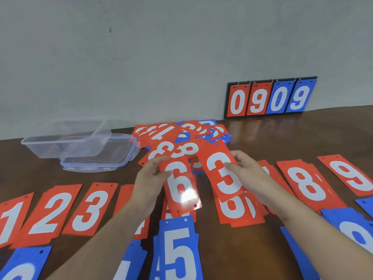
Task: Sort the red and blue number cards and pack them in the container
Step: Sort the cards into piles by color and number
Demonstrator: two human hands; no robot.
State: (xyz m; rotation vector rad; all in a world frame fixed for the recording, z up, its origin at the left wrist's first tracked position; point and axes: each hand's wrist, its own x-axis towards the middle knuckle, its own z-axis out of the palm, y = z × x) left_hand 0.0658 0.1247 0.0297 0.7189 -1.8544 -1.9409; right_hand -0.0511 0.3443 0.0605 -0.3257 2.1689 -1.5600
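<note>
My left hand (150,176) pinches a red card showing a 6 or upside-down 9 (180,186) by its top edge. My right hand (249,170) holds a red card marked 3 (219,168) by its right side. Both cards hover above the table's middle. Behind them lies a mixed heap of red and blue cards (181,136). Sorted red cards run along the table: 1 (12,221), 2 (50,211), 3 (92,207), 8 (308,184), 9 (351,174). Blue piles lie nearest me, with a 5 (179,249) on top of one. The clear container (66,140) stands at back left.
The container's clear lid with blue clips (101,156) lies beside it, partly under its corner. A flip scoreboard reading 0909 (270,98) leans against the grey wall at back right. Bare brown table shows at far right, behind the 9 card.
</note>
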